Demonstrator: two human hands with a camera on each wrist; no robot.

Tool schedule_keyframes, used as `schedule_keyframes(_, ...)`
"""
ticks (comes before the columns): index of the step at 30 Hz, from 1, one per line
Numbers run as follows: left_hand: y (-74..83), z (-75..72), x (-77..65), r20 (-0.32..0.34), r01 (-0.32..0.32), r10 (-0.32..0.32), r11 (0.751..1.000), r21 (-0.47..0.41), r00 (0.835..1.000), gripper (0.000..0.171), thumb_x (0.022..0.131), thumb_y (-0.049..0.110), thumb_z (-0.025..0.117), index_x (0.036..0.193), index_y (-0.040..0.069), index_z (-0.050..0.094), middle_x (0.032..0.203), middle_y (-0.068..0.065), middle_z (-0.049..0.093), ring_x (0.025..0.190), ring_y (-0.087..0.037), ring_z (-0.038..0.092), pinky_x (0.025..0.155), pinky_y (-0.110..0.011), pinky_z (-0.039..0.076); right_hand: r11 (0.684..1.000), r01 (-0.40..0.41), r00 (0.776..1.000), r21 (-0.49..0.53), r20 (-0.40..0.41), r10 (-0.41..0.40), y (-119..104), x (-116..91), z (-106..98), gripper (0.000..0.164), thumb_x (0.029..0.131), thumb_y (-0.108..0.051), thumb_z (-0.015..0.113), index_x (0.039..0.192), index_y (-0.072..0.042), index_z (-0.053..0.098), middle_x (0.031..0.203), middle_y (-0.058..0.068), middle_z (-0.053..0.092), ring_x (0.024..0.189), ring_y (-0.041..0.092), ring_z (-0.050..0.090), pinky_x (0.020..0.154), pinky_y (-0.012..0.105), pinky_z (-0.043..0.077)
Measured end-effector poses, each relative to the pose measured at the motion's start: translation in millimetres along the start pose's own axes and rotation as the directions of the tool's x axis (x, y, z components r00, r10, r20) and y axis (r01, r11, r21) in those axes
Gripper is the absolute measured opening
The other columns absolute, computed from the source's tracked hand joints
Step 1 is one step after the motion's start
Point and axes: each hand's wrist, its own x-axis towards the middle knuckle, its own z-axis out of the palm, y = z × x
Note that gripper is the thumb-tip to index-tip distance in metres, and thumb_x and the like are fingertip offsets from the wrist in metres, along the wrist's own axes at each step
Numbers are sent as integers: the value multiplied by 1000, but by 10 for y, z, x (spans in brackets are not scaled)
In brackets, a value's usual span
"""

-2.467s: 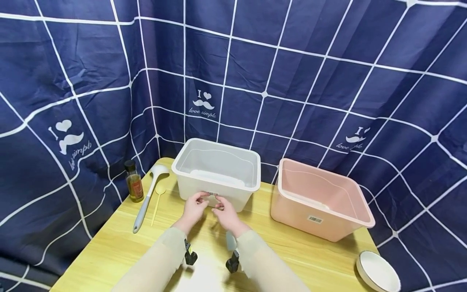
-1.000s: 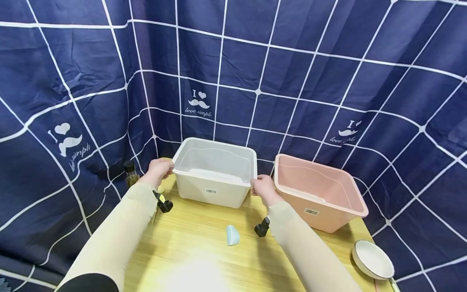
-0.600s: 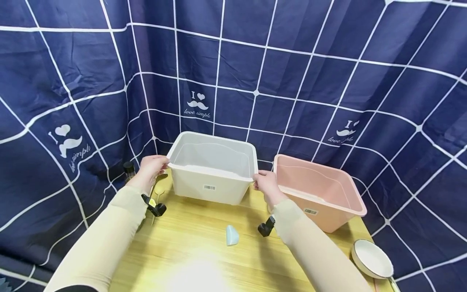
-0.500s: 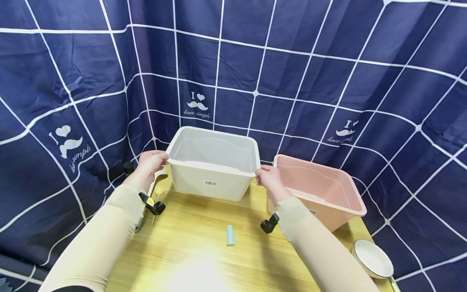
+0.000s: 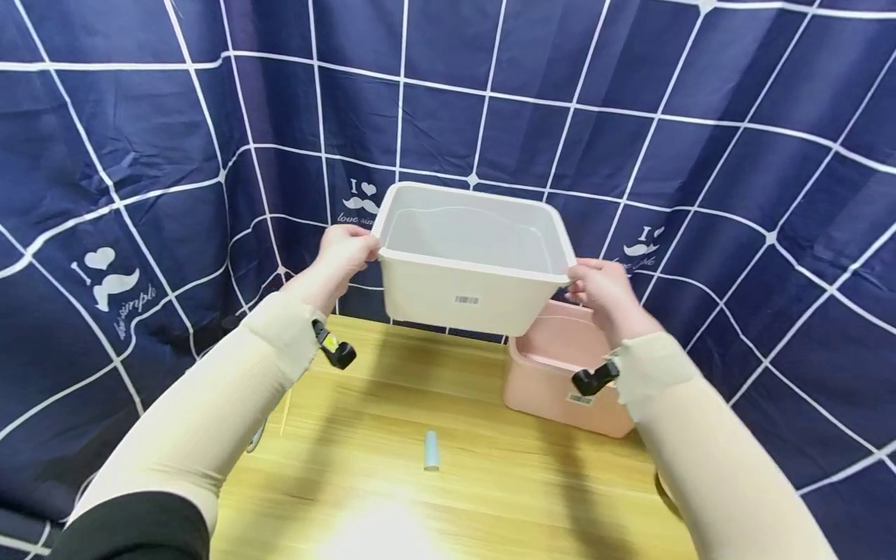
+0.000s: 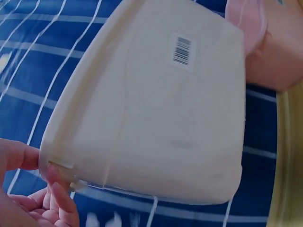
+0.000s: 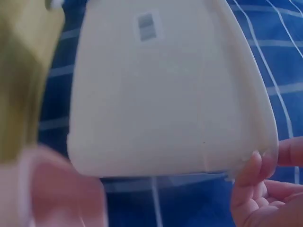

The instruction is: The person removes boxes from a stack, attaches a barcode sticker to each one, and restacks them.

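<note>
A white plastic bin (image 5: 455, 288) with a barcode label is held up off the table, its inside bare in the head view. My left hand (image 5: 344, 253) pinches the rim at the bin's left end between thumb and fingers. At the opposite end, the rim is pinched by my right hand (image 5: 603, 288). Both wrist views show the bin's labelled front wall, with the left hand (image 6: 42, 201) and the right hand (image 7: 265, 198) each at a rim corner. Below the bin's right end stands a pink bin (image 5: 542, 393), partly covered by the right hand and wrist.
On the wooden table (image 5: 336, 435) lies a small light blue piece (image 5: 431, 451). The thin yellow handle (image 5: 285, 412) of a spoon shows beside the left forearm. A blue curtain (image 5: 448, 101) with white lines hangs behind and at the sides.
Both hands moved from the white bin's front to its end rims, then lifted it off the table and to the right, partly over the pink bin. The light blue piece has tipped upright.
</note>
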Motion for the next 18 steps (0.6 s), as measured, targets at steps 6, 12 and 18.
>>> schedule_keyframes(6, 287, 610, 15, 31, -46, 46, 999, -20, 998, 11, 80, 2, 62, 88, -5, 66, 66, -4, 56, 62, -16, 52, 56, -24, 42, 999, 2, 1000, 51, -15, -1, -185, 15, -660, 18, 94, 2, 50, 112, 5, 52, 70, -4, 56, 56, 5, 53, 58, 18, 53)
schedule_keyframes(12, 442, 1214, -63, 74, -81, 82, 997, -13, 994, 14, 81, 3, 65, 93, -5, 64, 82, -8, 57, 76, -20, 54, 64, -27, 46, 990, -25, 1000, 135, 4, 25, -158, -22, -1319, 30, 95, 5, 52, 78, -12, 69, 71, -1, 63, 54, 8, 58, 57, 20, 54)
schedule_keyframes(18, 362, 1634, -109, 95, -80, 81, 997, -8, 992, 10, 82, 4, 68, 88, -3, 65, 81, -8, 56, 78, -23, 55, 65, -27, 46, 995, -54, 999, 87, -3, 54, 26, -56, -1700, 24, 95, 3, 55, 82, -11, 68, 73, -1, 62, 56, 9, 58, 58, 22, 55)
